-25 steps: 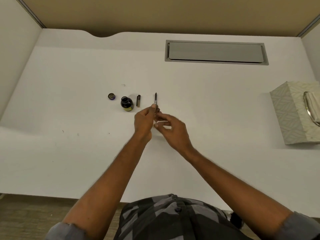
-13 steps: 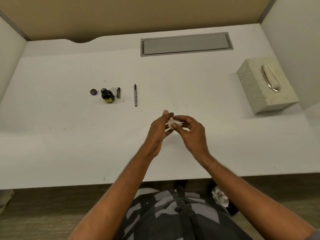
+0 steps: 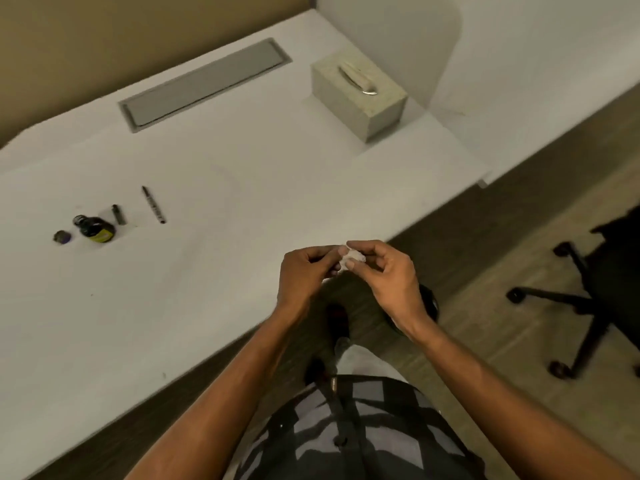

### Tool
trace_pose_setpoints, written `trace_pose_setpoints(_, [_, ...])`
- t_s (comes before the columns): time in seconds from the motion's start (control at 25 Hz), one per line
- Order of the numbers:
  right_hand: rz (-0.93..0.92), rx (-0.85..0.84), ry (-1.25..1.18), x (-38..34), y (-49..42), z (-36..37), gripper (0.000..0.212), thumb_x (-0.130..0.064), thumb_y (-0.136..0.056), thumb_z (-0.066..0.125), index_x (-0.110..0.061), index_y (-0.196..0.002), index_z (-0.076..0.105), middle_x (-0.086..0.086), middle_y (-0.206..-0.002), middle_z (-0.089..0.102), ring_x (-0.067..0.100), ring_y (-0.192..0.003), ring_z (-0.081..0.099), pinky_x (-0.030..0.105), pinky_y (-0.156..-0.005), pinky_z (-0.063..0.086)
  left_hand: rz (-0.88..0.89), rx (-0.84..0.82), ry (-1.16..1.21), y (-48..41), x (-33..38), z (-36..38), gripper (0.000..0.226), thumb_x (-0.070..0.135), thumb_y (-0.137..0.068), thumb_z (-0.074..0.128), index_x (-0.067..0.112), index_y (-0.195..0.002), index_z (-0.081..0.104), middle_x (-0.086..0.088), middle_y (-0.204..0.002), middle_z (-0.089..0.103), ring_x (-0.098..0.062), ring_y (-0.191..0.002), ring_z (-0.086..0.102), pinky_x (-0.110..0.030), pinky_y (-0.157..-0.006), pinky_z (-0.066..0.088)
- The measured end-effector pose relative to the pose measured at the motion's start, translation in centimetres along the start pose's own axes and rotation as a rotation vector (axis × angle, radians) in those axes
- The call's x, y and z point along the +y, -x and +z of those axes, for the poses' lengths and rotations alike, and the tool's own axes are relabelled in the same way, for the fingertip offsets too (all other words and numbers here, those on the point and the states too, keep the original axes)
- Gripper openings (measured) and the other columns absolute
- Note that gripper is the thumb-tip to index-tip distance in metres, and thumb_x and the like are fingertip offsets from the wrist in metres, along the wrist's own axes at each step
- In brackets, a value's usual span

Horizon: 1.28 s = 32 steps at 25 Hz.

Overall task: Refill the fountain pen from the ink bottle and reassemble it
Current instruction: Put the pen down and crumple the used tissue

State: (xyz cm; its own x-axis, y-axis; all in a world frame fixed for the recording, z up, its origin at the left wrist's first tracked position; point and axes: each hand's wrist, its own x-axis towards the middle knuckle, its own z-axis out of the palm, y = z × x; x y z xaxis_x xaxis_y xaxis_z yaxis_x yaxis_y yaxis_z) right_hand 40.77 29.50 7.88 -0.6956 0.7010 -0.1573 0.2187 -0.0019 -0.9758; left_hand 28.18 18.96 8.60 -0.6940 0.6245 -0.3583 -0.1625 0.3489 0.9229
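Observation:
A small crumpled white tissue (image 3: 354, 258) is pinched between my left hand (image 3: 304, 271) and my right hand (image 3: 384, 271) at the desk's front edge. Far to the left on the white desk (image 3: 214, 258) stands the open dark ink bottle (image 3: 94, 228) with a yellow label, its cap (image 3: 61, 236) lying just left of it. A short dark pen part (image 3: 118, 214) lies right of the bottle. The long pen section (image 3: 154, 204) with its nib pointing away lies further right. Neither hand touches these.
A patterned tissue box (image 3: 360, 95) stands at the desk's back right. A grey cable hatch (image 3: 204, 83) is set into the back of the desk. A black office chair base (image 3: 588, 303) stands on the floor to the right. A white partition rises behind the box.
The pen section left my left hand and now lies on the desk. Both hands have drawn back to the front edge holding the tissue. My view has swung right.

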Motion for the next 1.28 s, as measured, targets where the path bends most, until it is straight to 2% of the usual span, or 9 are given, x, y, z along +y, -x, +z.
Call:
trace_pose_setpoints(0.12, [0.032,0.097,-0.013,2.2,4.4,-3.5,0.029,-0.013,-0.090,0.079,-0.013,-0.119,0.075,0.000,-0.115,0.077,0.013,-0.111,0.073,0.033,-0.096,0.059,0.025,-0.115,-0.091,2.8,-1.3,3.6,0.015,0.034,-0.089,0.075,0.022,-0.095,0.081,0.006,-0.081,0.079,-0.007,-0.074,0.073,-0.021,-0.070,0.057])
trace_pose_setpoints(0.36, [0.098,0.301,0.099,7.2,8.6,-11.4,0.015,-0.008,-0.094,0.072,-0.015,-0.105,0.079,-0.001,-0.104,0.076,0.010,-0.100,0.073,0.035,-0.089,0.061,-0.082,-0.414,0.002,6.0,-3.4,13.1,0.024,0.021,-0.096,0.066,0.015,-0.118,0.074,-0.005,-0.106,0.078,-0.016,-0.093,0.075,-0.032,-0.089,0.060])
trace_pose_setpoints(0.52, [0.184,0.324,0.058,10.7,9.0,-17.0,0.023,-0.004,-0.100,0.062,-0.012,-0.116,0.077,0.000,-0.111,0.077,0.010,-0.104,0.073,0.032,-0.091,0.061,-0.067,-0.378,-0.150,4.5,-4.5,20.6,0.026,0.030,-0.089,0.075,0.013,-0.108,0.078,-0.006,-0.094,0.080,-0.011,-0.082,0.074,-0.032,-0.080,0.059])
trace_pose_setpoints(0.64, [0.247,0.314,0.090,14.2,8.9,-21.2,0.031,0.004,-0.099,0.057,-0.007,-0.124,0.072,0.003,-0.117,0.076,0.011,-0.109,0.072,0.027,-0.092,0.058,-0.099,-0.336,-0.250,3.0,-6.6,26.2,0.022,0.026,-0.088,0.077,0.009,-0.102,0.080,-0.010,-0.086,0.079,-0.016,-0.075,0.072,-0.037,-0.075,0.058])
trace_pose_setpoints(0.72, [0.313,0.342,0.104,16.2,8.4,-23.8,0.029,0.004,-0.097,0.062,-0.007,-0.121,0.073,0.005,-0.114,0.077,0.011,-0.104,0.073,0.022,-0.087,0.057,-0.077,-0.347,-0.340,2.2,-8.1,29.9,0.019,0.023,-0.092,0.073,0.010,-0.105,0.079,-0.008,-0.087,0.079,-0.021,-0.079,0.076,-0.039,-0.074,0.061])
trace_pose_setpoints(0.88, [0.350,0.383,0.186,19.3,6.2,-26.8,0.026,0.002,-0.095,0.066,-0.011,-0.115,0.076,0.002,-0.115,0.077,0.011,-0.103,0.072,0.012,-0.085,0.055,-0.114,-0.314,-0.365,0.9,-10.0,34.5,0.018,0.016,-0.096,0.067,0.012,-0.111,0.076,-0.004,-0.091,0.079,-0.017,-0.078,0.076,-0.038,-0.078,0.063])
trace_pose_setpoints(0.96, [0.360,0.369,0.236,21.4,5.0,-27.5,0.026,0.001,-0.095,0.065,-0.012,-0.115,0.076,0.003,-0.116,0.077,0.015,-0.107,0.072,0.020,-0.092,0.057,-0.130,-0.335,-0.411,-0.4,-11.3,35.7,0.021,0.020,-0.094,0.069,0.012,-0.112,0.075,-0.001,-0.096,0.078,-0.015,-0.084,0.076,-0.040,-0.082,0.063])
trace_pose_setpoints(1.12, [0.448,0.268,0.216,26.7,2.1,-28.2,0.036,-0.002,-0.101,0.051,-0.013,-0.131,0.067,0.013,-0.125,0.072,0.029,-0.113,0.071,0.049,-0.099,0.058,-0.197,-0.386,-0.483,-5.0,-14.5,36.9,0.032,0.028,-0.092,0.066,0.011,-0.118,0.073,-0.005,-0.100,0.078,-0.022,-0.093,0.076,-0.046,-0.088,0.060])
trace_pose_setpoints(1.28, [0.583,0.032,0.349,30.9,-1.5,-28.0,0.055,-0.002,-0.100,0.052,-0.015,-0.153,0.044,0.018,-0.141,0.060,0.035,-0.128,0.060,0.048,-0.108,0.051,-0.195,-0.484,-0.694,-9.9,-17.7,37.0,0.046,0.017,-0.095,0.056,0.007,-0.140,0.056,-0.016,-0.129,0.068,-0.028,-0.120,0.065,-0.043,-0.106,0.050])
